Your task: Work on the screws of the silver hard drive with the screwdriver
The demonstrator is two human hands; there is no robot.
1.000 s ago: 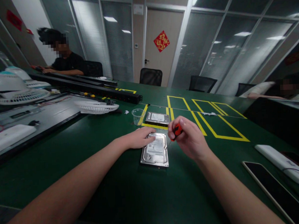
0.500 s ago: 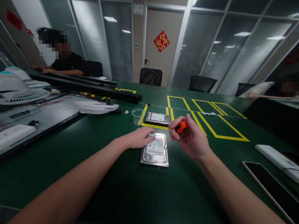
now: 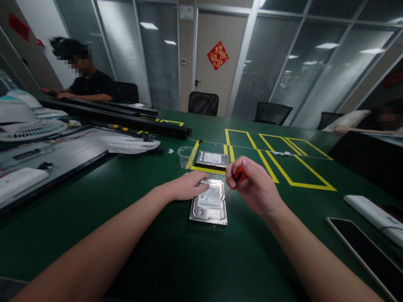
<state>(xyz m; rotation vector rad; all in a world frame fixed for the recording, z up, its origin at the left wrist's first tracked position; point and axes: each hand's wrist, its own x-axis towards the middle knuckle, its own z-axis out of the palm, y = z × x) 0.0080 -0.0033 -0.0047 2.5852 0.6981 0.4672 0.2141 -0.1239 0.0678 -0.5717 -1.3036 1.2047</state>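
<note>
A silver hard drive (image 3: 209, 204) lies flat on the green table (image 3: 130, 209) in front of me. My left hand (image 3: 186, 186) rests on its far left corner, fingers flat and pressing down. My right hand (image 3: 255, 187) is closed around a small screwdriver with an orange handle (image 3: 239, 175); its thin shaft slants down to the drive's right edge. A second hard drive (image 3: 212, 159) lies farther back, beside a clear plastic cup (image 3: 185, 157).
Yellow tape rectangles (image 3: 290, 164) mark the table to the right. White fan parts (image 3: 129, 144) and a long black power strip (image 3: 132, 123) lie at the left. A white device (image 3: 381, 220) and a dark tablet (image 3: 372, 254) sit at the right. Other people sit at far left and right.
My right hand's fingers have turned the orange handle back and forth, showing more of it half a second ago. My left hand and the drive have stayed put.
</note>
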